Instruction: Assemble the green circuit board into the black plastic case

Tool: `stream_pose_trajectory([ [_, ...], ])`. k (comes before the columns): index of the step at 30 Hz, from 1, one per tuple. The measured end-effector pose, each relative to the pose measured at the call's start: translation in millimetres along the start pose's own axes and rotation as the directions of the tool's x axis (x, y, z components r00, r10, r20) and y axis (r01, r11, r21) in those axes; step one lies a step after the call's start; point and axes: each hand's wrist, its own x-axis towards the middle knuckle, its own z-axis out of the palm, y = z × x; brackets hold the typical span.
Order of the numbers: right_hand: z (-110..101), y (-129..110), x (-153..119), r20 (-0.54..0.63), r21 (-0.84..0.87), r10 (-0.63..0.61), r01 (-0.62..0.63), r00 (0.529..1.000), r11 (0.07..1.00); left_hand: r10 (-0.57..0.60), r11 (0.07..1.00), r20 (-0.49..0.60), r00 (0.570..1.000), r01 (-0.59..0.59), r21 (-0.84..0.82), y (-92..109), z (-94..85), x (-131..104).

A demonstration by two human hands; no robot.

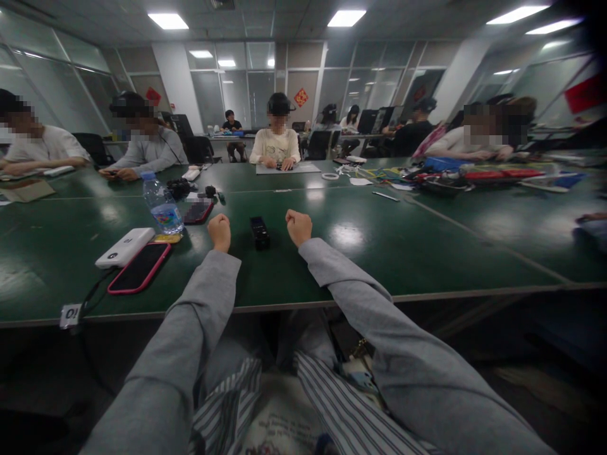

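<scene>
Running right across your view is the big green table (pixel 379 234), with a person (pixel 276 142) sitting on the far side, facing you. Off to the right there's a messy pile of cables and red and blue stuff (pixel 497 175), well apart from your hands.

Both of yours are balled up, btw. Your left hand (pixel 220 232) is a closed fist and your right hand (pixel 299 227) is too, fingers curled in tight. Can't tell if anything's tucked inside either one.

Left of your left fist stands the water bottle (pixel 164 205), upright, cap on. Nearer you is the pink-edged phone (pixel 140 268), lying flat, with the white box (pixel 125 247) just beside it and a black cable (pixel 97 291) running down toward the table edge. Behind your left fist lies a red-edged phone (pixel 199 210).

The little black device (pixel 260 232) sits on the table between your fists, apart from both, so it's what's in the way if they come together. Smallest bits: a yellow thing (pixel 167 239) by the bottle's base and a thin white stick (pixel 386 196) farther right.
</scene>
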Motion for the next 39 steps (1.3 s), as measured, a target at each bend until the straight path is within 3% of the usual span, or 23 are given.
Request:
stream_pose_trajectory([
  [2,0,1,0,0.013,-0.072,-0.046,0.047,0.999,0.996,0.102,0.95,0.04,0.994,-0.11,0.291,0,-1.0,-4],
  [4,2,3,0,0.071,-0.129,-0.095,0.103,0.993,0.986,0.103,0.849,0.2,0.974,-0.191,0.492,-2,0.6,-9],
  [6,6,5,0,0.193,-0.156,-0.122,0.154,0.973,0.976,0.036,0.765,0.361,0.932,-0.258,0.59,-3,3.1,-12],
  [8,11,6,-1,0.315,-0.148,-0.143,0.197,0.938,0.969,-0.001,0.717,0.424,0.906,-0.295,0.632,-2,4.3,-14],
  [10,13,6,-2,0.354,-0.132,-0.171,0.23,0.919,0.964,0.031,0.706,0.411,0.911,-0.311,0.637,2,3.3,-15],
  [14,16,8,-3,0.183,-0.156,-0.204,0.234,0.962,0.96,0.289,0.695,0.256,0.923,-0.386,0.607,10,-0.6,-17],
  [16,20,11,-3,0.265,-0.187,-0.174,0.228,0.948,0.956,0.351,0.667,0.228,0.908,-0.414,0.619,8,0.6,-17],
  [18,26,16,-2,0.462,-0.21,-0.12,0.24,0.879,0.948,0.265,0.646,0.353,0.898,-0.437,0.626,-1,4.8,-16],
  [19,29,19,-2,0.537,-0.215,-0.098,0.248,0.838,0.945,0.172,0.644,0.466,0.868,-0.457,0.614,-7,7.4,-15],
  [21,35,22,-2,0.592,-0.218,-0.079,0.254,0.802,0.942,0.045,0.651,0.566,0.823,-0.454,0.609,-19,12.7,-12],
  [26,38,24,-1,0.595,-0.232,-0.058,0.241,0.802,0.942,0.006,0.656,0.581,0.814,-0.441,0.612,-32,18.5,-4],
  [39,41,24,4,0.616,-0.239,0.0,0.187,0.788,0.953,-0.005,0.673,0.571,0.821,-0.419,0.61,-29,18.3,-2],
])
